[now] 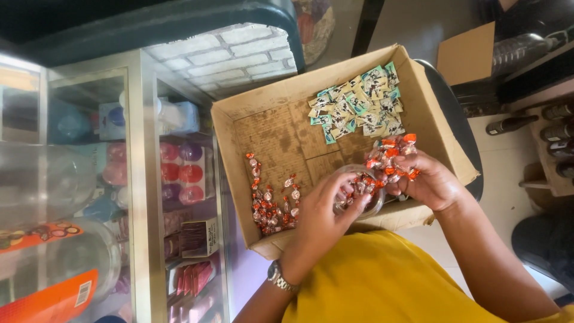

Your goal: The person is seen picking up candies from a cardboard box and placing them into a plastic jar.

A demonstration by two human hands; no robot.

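A shallow cardboard box (272,101) lies open in front of me. Inside, loose orange-wrapped candies (269,200) lie at its near left and a pile of green-and-white sachets (359,104) at its far side. My left hand (323,212), with a wristwatch, grips the rim of a clear round jar (359,191) that holds some orange candies. My right hand (427,176) is closed on a handful of orange candies (391,157) just above and right of the jar's mouth.
A glass display counter (143,179) stands at the left with packaged goods on its shelves and large clear jars (66,257) on top. Dark bottles (553,128) stand in a rack at the right. A cardboard flap (466,57) is beyond the box.
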